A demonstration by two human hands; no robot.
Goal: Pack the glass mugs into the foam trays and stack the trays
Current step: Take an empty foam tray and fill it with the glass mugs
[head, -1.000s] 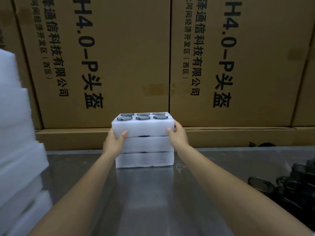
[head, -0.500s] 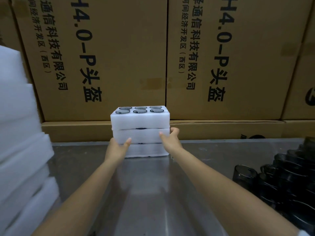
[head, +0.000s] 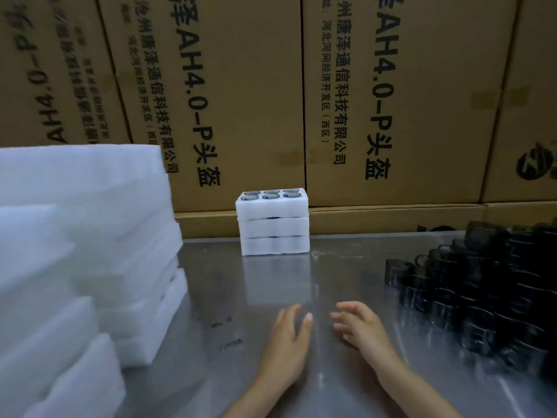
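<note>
- Two hands have come off the trays and drawn back toward the body: the left hand (head: 288, 336) and the right hand (head: 358, 325) now hover low over the bare steel counter (head: 271, 285), fingers loosely spread, gripping nothing (half a second ago both were cupping the sides of the stack).
- Beside them, at the near left, a tall pile of empty foam trays (head: 84, 251) waits; at the right, a heap of dark glass mugs (head: 482, 291) lies unpacked, blurred but plainly many.
- Farther back, the packed stack (head: 274, 227) stands alone at the rear edge of the counter, against the cardboard boxes (head: 241, 101). It is three trays high and squarely aligned, with six mug rims showing in the top tray (head: 271, 202).
- My reading: letting go marks this stack as finished for now, and nothing about it looks ready to lean or slide.
- What follows is likely a fresh cycle (an empty tray from the left pile, then mugs from the right), since much glass is still loose.
</note>
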